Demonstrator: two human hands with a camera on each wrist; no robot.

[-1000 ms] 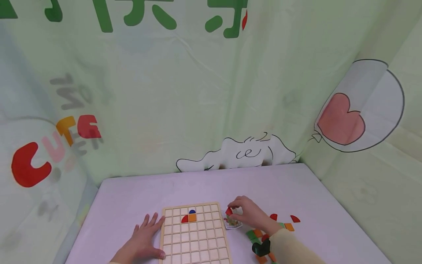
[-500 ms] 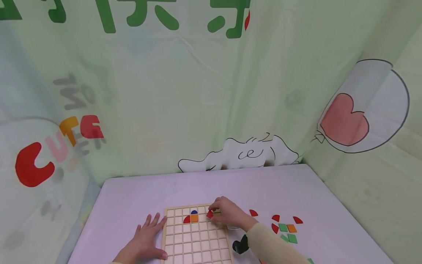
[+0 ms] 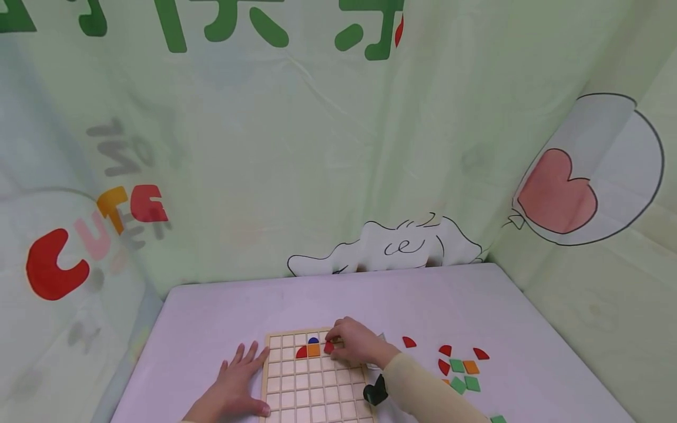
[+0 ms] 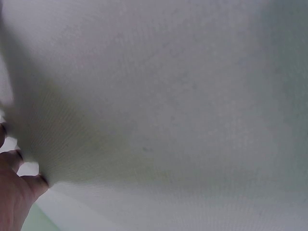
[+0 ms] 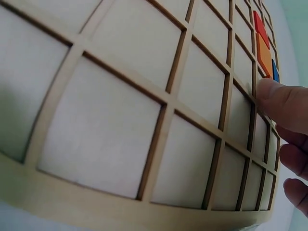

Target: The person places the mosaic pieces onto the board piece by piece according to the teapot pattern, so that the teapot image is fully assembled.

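A wooden grid board [image 3: 302,398] lies on the table, its lower end cut off by the head view. In its upper cells sit a red quarter-circle tile [image 3: 301,352], an orange square tile [image 3: 314,350] and a blue rounded tile [image 3: 313,340]. My right hand [image 3: 353,342] pinches another red tile [image 3: 329,347] just right of the orange one; fingers partly cover it. The right wrist view has the thumb [image 5: 276,96] over the grid, with the held tile hidden. Along the board's left edge rests my left hand [image 3: 235,382], fingers spread. Only fingertips [image 4: 36,185] show in the left wrist view.
Right of the board lie loose red tiles [image 3: 409,342], green tiles [image 3: 472,384] and an orange tile [image 3: 470,367]. A printed card [image 3: 372,366] is mostly hidden under my right arm. A black object [image 3: 376,390] sits at the right wrist. Fabric walls surround the table.
My right hand has moved left from above the card to the board's upper cells, carrying the red tile. More loose tiles have come into sight. The left hand stays at the board's edge.
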